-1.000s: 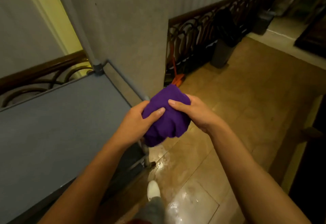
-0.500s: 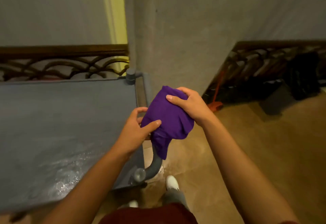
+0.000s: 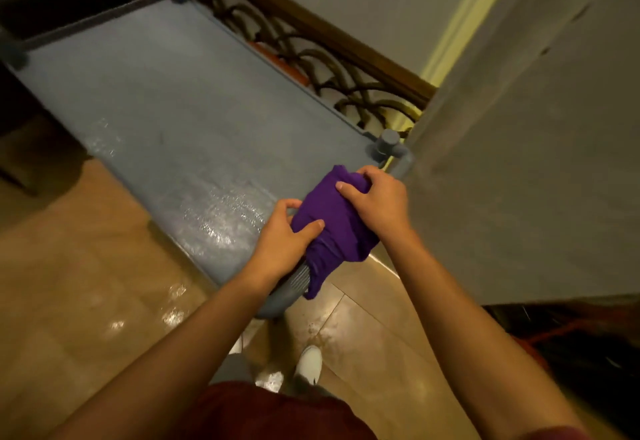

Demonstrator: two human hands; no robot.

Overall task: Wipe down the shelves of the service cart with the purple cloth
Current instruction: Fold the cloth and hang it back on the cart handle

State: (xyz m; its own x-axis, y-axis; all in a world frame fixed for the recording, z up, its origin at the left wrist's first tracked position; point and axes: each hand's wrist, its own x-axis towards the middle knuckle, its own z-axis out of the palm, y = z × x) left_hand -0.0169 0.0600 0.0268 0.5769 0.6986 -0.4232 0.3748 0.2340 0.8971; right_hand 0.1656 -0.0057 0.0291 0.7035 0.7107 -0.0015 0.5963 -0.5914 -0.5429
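Note:
The purple cloth [image 3: 334, 228] is bunched up between both hands over the near right end of the cart. My left hand [image 3: 282, 240] grips its lower left side with the thumb pressed on top. My right hand [image 3: 377, 202] clamps its upper right part. A loose corner of the cloth hangs down past the cart's grey handle [image 3: 291, 287]. The service cart's blue-grey top shelf [image 3: 180, 117] stretches away to the upper left and looks wet and shiny near my hands. Lower shelves are hidden.
A grey wall corner [image 3: 519, 162] stands close on the right of the cart. A dark iron railing with a wooden rail [image 3: 329, 55] runs behind the cart. Shiny tan floor tiles [image 3: 86, 283] lie on the left. My white shoe [image 3: 308, 363] is below.
The view has swung left and tilted, so the cart's top shelf now fills the upper left. Both hands keep hold of the cloth, now closer to the cart's handle end.

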